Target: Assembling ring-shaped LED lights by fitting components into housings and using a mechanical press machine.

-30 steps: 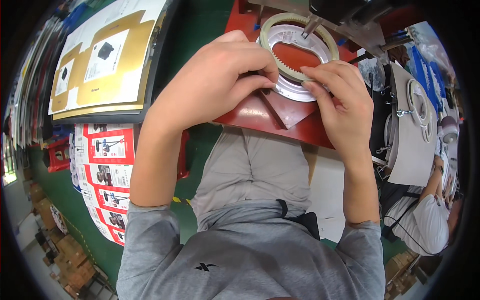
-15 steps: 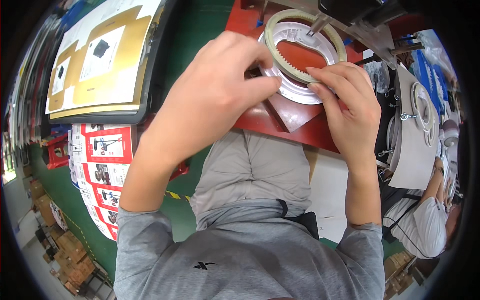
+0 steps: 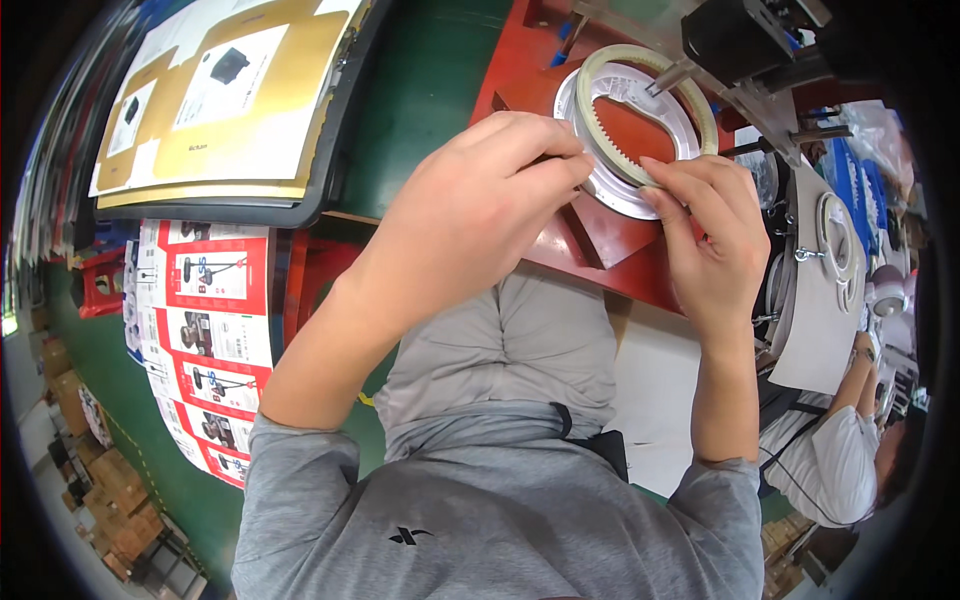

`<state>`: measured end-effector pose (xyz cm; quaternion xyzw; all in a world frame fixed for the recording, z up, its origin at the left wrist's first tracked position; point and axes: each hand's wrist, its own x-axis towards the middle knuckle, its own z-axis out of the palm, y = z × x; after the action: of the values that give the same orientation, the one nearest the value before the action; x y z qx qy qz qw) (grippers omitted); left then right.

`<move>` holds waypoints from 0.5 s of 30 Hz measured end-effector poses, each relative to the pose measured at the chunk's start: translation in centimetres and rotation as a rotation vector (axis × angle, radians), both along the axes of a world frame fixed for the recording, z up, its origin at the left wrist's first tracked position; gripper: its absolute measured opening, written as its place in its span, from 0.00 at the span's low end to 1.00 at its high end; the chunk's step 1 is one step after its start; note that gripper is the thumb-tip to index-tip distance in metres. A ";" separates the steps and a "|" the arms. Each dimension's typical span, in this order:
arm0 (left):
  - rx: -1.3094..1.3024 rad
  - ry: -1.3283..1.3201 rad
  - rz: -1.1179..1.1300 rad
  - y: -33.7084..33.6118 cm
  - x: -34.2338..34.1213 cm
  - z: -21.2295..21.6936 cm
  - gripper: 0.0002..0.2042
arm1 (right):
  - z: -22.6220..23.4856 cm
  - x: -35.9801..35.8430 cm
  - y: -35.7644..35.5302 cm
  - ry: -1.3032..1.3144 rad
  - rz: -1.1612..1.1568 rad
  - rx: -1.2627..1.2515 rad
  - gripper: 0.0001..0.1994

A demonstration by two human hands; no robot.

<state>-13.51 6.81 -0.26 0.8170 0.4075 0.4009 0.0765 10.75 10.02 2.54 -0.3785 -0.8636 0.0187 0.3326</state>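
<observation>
- Toothed ring, beige with fine teeth along its inner edge, lies tilted on the white round plate, which sits on the red fixture block; both hands pinch it.
- Left hand is curled over the ring's near-left arc, its fingertips closed on the rim just above the block's middle.
- Right hand grips the ring's near-right arc between thumb and forefinger, at the block's right edge.
- Compared with half a second ago, the ring has kept its tilted seat on the plate and both hands are still on it; the left fingertips have slid a little along the rim, and the right thumb sits higher on the arc.
- A second ago the left hand covered more of the ring; now more of the toothed inner edge shows.
- Black machine head with a metal pin hangs over the ring's far side, close to the block's far edge, so room is tight there.
- Right of the block, a grey curved panel crowds the edge; a co-worker's white sleeve is beyond it.
- Left of the block, the green table gives open room up to the black tray of yellow and white sheets.
- Near side of the block overhangs the person's lap, with nothing in the way.
</observation>
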 end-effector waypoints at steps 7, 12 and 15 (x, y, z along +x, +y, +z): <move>0.048 -0.071 0.123 -1.2 0.9 -1.8 0.16 | -0.1 -1.2 -1.3 0.023 -0.027 0.033 0.11; -0.018 -0.179 0.133 -1.7 1.3 -1.7 0.16 | -0.4 -2.1 -1.9 0.046 -0.045 0.035 0.11; -0.023 -0.217 0.157 -1.4 1.4 -1.2 0.15 | -0.4 -2.4 -1.9 0.052 -0.051 0.031 0.10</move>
<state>-12.06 5.37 -1.47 0.7333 0.4642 0.4870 0.0980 8.32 8.10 2.10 -0.3945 -0.8450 0.0068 0.3610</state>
